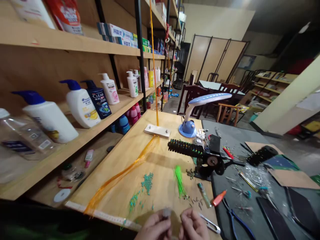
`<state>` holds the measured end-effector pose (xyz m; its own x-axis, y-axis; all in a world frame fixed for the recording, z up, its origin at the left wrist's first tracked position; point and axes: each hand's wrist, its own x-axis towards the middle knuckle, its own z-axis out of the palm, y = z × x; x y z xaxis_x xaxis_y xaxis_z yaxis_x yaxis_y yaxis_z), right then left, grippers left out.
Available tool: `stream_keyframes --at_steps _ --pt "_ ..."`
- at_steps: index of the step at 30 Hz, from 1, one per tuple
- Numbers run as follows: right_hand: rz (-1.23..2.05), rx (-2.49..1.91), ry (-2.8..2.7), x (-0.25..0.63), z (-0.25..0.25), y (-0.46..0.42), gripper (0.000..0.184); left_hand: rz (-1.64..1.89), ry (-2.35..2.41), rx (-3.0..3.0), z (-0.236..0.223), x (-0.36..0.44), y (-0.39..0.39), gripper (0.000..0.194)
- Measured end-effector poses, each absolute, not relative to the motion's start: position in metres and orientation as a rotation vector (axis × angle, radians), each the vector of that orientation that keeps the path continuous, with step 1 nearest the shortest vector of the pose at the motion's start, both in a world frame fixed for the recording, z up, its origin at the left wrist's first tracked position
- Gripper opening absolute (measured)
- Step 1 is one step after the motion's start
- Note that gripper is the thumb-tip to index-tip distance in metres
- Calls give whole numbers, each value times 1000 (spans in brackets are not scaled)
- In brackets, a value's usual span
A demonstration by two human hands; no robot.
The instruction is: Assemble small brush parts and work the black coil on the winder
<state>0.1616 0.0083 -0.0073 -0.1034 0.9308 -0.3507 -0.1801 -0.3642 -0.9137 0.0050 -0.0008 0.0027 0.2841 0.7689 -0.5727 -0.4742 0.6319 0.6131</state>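
Observation:
Both hands sit together at the bottom edge, over the near end of the wooden board (160, 160). My left hand (153, 227) pinches a small grey, blurred piece (166, 212) between its fingertips. My right hand (191, 226) is curled shut right beside it, fingertips close to the same piece; what it holds is hidden. Ahead of the hands lie teal beads (146, 184), a bright green bundle of strands (179, 180) and small metal bits (193, 200). Orange strands (120, 176) run from a white block (157, 130) down to the near left corner.
A black vise-like tool with a ribbed roller (197, 155) stands right of the board. Pliers (236, 220), an orange-handled tool (219, 198) and tweezers (211, 225) lie on the grey mat. A blue desk lamp (190, 125) stands behind. Shelves with shampoo bottles (82, 105) line the left.

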Motion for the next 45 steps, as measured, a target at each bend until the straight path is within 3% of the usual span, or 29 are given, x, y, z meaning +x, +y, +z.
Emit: stream_keyframes --at_steps 7,18,32,45 --pt "1681 -1186 -947 170 -8 7 54 834 965 532 -2 26 -2 37" --pt "1624 -1154 -975 178 -15 -4 56 799 1033 686 0 43 -7 58" --pt "1645 -1180 -883 183 -23 -16 57 905 1112 727 -8 54 -20 52" --pt "1748 -1189 -862 170 -46 -18 66 961 1201 636 -21 54 -16 62"
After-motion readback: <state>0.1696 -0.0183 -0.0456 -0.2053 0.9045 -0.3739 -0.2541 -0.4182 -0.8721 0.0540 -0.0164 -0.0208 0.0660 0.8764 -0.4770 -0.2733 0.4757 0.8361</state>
